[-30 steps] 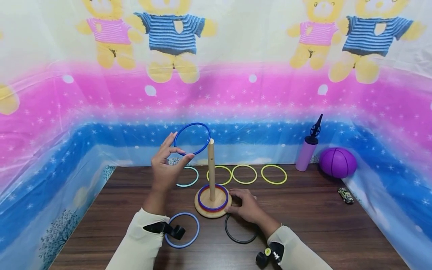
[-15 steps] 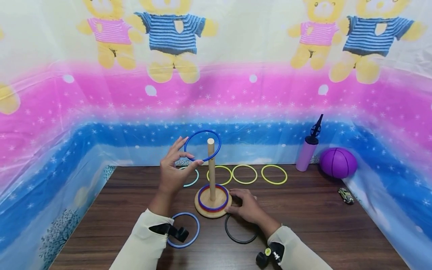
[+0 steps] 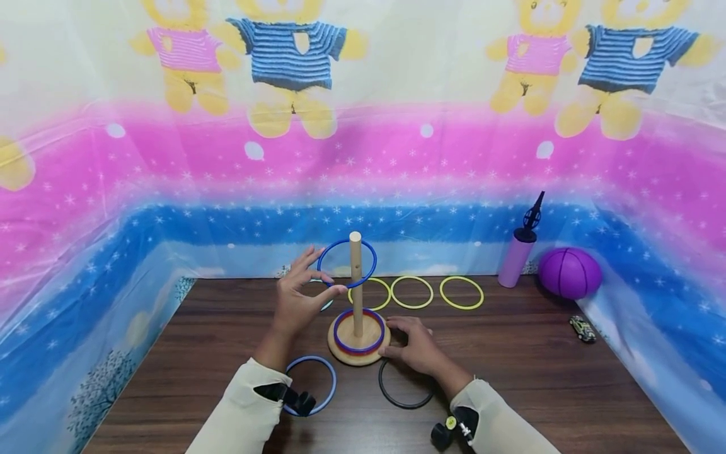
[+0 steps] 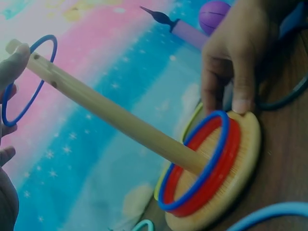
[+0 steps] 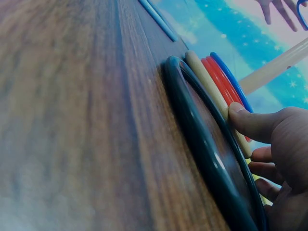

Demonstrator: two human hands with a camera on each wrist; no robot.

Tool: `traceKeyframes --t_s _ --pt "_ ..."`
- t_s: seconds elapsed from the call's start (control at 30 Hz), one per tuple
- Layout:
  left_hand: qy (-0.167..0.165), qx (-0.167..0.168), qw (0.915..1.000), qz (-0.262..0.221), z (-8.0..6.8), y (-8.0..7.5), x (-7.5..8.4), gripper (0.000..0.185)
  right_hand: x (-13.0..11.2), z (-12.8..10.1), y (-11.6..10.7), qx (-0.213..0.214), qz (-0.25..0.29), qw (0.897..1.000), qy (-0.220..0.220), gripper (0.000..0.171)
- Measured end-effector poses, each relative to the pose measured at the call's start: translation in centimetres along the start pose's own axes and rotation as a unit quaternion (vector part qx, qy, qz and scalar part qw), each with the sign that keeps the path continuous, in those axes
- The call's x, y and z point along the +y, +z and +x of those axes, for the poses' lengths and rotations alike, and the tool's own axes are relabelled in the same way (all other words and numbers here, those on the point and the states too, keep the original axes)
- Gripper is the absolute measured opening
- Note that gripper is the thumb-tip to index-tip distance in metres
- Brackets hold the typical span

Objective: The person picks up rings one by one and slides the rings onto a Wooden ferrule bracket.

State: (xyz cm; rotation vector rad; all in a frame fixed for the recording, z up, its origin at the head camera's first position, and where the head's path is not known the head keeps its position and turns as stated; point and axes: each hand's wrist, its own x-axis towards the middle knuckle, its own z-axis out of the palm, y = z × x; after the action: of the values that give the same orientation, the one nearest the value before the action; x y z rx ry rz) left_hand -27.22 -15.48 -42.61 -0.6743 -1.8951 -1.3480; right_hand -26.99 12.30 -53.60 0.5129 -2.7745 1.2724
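With the wooden base [image 3: 357,362] as the centre of the dial and twelve o'clock toward the printed cloth, the left hand [image 3: 303,293] is raised at ten o'clock, palm turned inward; its thumb and index finger pinch the near left rim of the held blue ring [image 3: 376,260], while the other fingers extend upward and clear of it. The right hand [image 3: 416,345] lies low at three o'clock, thumb and fingers spread a little and curved about the base's edge, gripping it, the thumb at four and the index finger near two. The held blue ring is a thin, glossy, deep-blue hoop. It encircles the upper part of the upright, pale post [image 3: 357,306], just below the tip and shifted toward nine o'clock. Small dark holes mark the post beside it. On the base, around the post's foot, lie red rings [image 4: 232,156], their number unclear, with a lower blue ring [image 4: 224,132] on top. A light blue ring [image 3: 336,381] lies at seven o'clock, a dark ring [image 3: 406,407] at five, partly behind the right hand, and a violet ball [image 3: 570,273] between two and three.
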Motion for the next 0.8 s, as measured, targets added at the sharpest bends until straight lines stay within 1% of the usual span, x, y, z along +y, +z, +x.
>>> traceKeyframes --t_s 0.23,0.47,0.8 --pt "-0.023 -0.029 0.9991 0.022 -1.4 0.0 -1.0 0.02 0.1 0.0 0.2 0.001 0.0 1.0 -0.001 0.058" --pt "-0.037 -0.055 0.9975 0.023 -2.6 -0.2 -1.7 0.019 0.0 0.0 0.1 -0.001 -0.002 1.0 0.003 0.059" --pt "-0.07 -0.097 0.9922 0.034 -4.3 -0.3 -2.6 0.018 0.0 0.0 0.0 -0.002 -0.008 1.0 0.001 0.059"
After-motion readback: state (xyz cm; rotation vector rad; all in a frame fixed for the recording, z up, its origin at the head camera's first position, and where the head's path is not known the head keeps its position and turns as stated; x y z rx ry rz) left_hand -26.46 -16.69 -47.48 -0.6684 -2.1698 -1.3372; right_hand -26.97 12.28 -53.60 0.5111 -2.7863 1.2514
